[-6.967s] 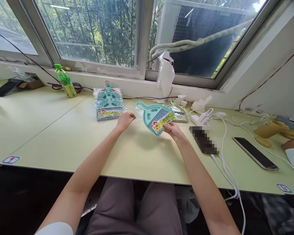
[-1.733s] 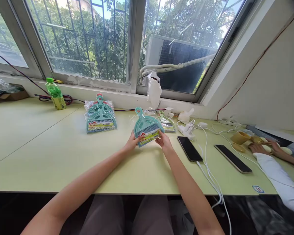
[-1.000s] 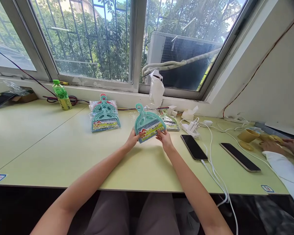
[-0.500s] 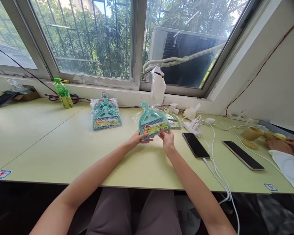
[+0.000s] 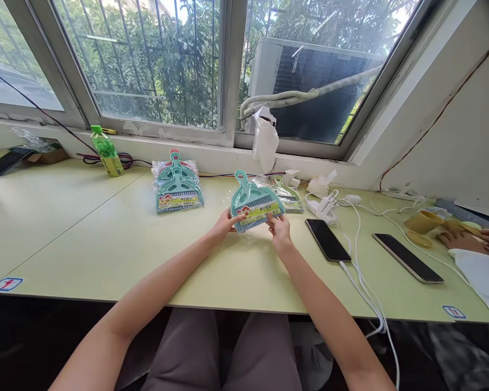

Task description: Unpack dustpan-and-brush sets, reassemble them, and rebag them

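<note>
Head view: left hand and right hand hold one dustpan set; two phones lie rightward.

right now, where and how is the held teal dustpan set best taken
Probably take the teal dustpan set by its handle, from the far side: that narrow end points away, free, while left hand and right hand grip the lower corners.

Dustpan label — blurred characters, table stickers — illegible

The teal dustpan partly hides a green dustpan; the right edge crops a white sleeve.
</note>
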{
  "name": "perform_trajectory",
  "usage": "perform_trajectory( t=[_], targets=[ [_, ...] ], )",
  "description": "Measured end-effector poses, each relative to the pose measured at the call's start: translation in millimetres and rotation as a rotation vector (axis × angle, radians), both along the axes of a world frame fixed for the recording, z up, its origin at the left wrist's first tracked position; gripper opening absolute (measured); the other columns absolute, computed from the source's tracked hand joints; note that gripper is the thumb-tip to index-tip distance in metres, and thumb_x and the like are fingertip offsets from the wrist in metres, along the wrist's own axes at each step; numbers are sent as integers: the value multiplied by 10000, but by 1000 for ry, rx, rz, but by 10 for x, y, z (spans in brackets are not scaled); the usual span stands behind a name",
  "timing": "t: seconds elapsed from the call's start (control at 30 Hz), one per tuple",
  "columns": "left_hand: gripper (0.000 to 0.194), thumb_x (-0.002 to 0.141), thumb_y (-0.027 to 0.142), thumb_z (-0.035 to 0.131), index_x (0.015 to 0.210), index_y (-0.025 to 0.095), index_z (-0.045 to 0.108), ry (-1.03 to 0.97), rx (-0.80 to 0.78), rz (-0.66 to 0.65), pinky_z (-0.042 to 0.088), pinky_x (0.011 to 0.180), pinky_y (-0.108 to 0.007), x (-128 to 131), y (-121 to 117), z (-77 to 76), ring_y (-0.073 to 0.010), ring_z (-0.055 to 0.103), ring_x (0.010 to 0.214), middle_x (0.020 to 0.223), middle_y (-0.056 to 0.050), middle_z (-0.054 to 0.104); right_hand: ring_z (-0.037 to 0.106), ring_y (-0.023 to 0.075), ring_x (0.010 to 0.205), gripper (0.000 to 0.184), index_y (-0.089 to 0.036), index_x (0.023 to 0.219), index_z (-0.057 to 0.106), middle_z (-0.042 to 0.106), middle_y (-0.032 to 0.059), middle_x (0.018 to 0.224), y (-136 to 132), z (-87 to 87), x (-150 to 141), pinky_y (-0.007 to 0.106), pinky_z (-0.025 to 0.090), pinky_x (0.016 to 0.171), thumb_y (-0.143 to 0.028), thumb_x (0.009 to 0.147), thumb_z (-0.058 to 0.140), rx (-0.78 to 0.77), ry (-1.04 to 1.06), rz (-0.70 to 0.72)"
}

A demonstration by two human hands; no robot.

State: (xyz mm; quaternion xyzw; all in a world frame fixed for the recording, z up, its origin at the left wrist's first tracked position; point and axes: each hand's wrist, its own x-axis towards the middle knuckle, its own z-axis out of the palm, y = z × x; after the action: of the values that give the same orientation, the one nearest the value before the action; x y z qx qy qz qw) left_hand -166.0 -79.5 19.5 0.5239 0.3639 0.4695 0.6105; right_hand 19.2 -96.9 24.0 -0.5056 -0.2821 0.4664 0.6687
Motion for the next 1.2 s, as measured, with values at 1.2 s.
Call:
perform_trajectory(
  t=[1.2],
  targets=[
    [618,782,465,692,1280,170,474,-50,-55,-198,581,729,-349,94,-210,61,-279,710,897,1283,-185,599,629,109,661,362,-239,843,598,698,-24,856,125,-38,100,181,318,437,-278,533,779,80,60,127]
  ],
)
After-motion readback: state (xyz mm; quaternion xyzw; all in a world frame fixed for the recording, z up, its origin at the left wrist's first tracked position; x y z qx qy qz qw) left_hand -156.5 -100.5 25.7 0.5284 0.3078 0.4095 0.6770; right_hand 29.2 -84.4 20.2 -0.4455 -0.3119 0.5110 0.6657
